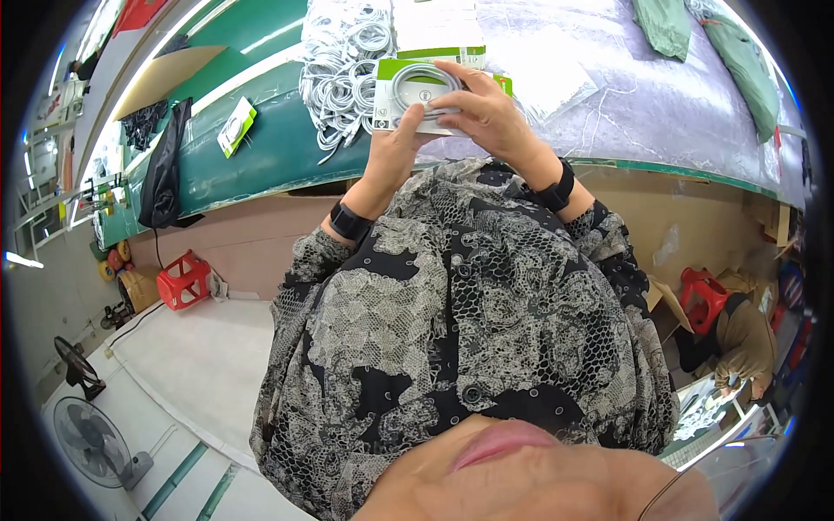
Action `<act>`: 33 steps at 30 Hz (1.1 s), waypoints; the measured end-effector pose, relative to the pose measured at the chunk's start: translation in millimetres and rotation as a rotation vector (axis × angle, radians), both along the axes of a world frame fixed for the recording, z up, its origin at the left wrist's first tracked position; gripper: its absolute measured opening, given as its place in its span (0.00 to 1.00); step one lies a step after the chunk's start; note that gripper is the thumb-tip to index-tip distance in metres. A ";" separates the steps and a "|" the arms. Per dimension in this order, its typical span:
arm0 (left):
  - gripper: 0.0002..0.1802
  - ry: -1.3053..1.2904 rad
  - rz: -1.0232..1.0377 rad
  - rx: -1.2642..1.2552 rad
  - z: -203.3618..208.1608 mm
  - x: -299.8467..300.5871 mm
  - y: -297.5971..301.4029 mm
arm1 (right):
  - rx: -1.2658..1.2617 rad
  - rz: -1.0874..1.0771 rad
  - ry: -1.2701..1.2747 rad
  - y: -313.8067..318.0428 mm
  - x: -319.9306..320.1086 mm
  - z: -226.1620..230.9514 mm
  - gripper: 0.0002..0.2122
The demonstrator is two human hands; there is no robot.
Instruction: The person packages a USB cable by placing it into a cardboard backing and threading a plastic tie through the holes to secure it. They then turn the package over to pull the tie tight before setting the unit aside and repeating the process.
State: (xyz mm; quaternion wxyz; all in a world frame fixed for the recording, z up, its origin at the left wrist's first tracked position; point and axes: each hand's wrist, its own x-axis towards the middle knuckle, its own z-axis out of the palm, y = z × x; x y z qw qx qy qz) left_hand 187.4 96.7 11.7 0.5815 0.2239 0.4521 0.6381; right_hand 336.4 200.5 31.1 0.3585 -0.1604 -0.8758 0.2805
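Coiled cable [397,89] between left fingers [410,120] and right fingers [466,102]

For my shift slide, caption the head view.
Left hand and right hand hold a coiled grey cable against a green-and-white card, beside a heap of cables.

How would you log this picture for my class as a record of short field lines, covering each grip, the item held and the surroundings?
Held item: coiled grey cable against a white-and-green card
Left grip: at the card's lower edge, thumb over its front
Right grip: at the card's right side, fingers on the coil
Left of card: heap of pale coiled cables
Further left: small carded item on the green tabletop
Floor, left: red stool
Unclear: whether the cable is fastened down
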 end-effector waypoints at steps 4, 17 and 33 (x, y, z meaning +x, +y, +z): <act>0.20 0.092 0.040 0.034 4.5 4.3 -0.1 | -0.420 -0.018 0.173 -3.5 0.8 0.6 0.10; 0.21 0.035 0.129 0.059 5.8 8.7 6.4 | -0.225 0.069 0.038 16.4 10.9 4.2 0.10; 0.18 0.012 0.214 0.133 7.1 18.3 18.0 | 0.170 -0.179 0.050 -7.0 10.0 1.6 0.10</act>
